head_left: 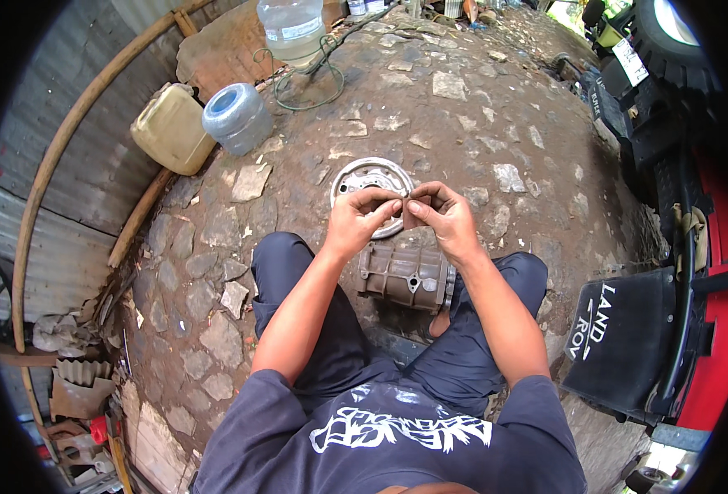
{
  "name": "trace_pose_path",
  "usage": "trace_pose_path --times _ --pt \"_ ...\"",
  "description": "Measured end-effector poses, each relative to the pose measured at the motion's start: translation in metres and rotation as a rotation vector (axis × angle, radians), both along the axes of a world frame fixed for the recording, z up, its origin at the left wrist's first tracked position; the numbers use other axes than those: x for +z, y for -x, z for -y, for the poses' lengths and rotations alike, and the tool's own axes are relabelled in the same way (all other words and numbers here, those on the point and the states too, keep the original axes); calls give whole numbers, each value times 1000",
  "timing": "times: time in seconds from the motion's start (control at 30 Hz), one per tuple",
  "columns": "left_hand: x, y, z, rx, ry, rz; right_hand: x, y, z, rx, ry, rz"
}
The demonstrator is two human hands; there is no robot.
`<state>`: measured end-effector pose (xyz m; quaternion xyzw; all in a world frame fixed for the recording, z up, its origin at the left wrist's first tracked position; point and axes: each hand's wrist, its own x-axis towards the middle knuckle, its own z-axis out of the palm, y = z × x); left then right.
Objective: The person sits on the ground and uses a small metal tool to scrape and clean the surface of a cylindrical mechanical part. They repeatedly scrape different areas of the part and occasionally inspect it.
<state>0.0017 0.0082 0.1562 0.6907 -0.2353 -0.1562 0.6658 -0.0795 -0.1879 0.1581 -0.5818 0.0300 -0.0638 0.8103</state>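
In front of my knees both hands are raised, their fingertips meeting. My left hand (pixel 357 221) is closed in a pinch at the edge of a small brown flat piece (pixel 413 219). Thumb and fingers of my right hand (pixel 449 221) pinch the same piece, which hangs partly below them; its exact kind is unclear. Under the hands lies a round silver metal wheel-like part (pixel 369 163) with holes in it. Nearer to me, between my legs, a ribbed brown metal housing (pixel 403 277), like a gearbox case, rests on its side.
Uneven stone paving (pixel 450 86) surrounds me. At the left stand a yellowish jerrycan (pixel 170 128) and a clear blue water jug (pixel 237 119), beside a corrugated metal wall (pixel 67 107). A vehicle with a black mudflap (pixel 607 362) stands close on the right.
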Motion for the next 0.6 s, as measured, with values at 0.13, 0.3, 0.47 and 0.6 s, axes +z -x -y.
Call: trace_pose_path --times 0.13,0.3,0.47,0.6 --pt "7 8 2 -24 3 109 -2 -2 4 -37 67 -2" --pt "2 7 2 -37 47 16 -4 -1 -3 -91 99 14" --pt "3 8 3 -52 62 -12 -12 -1 1 -98 131 13" --pt "2 5 0 -66 85 -58 2 1 -4 -93 93 -10"
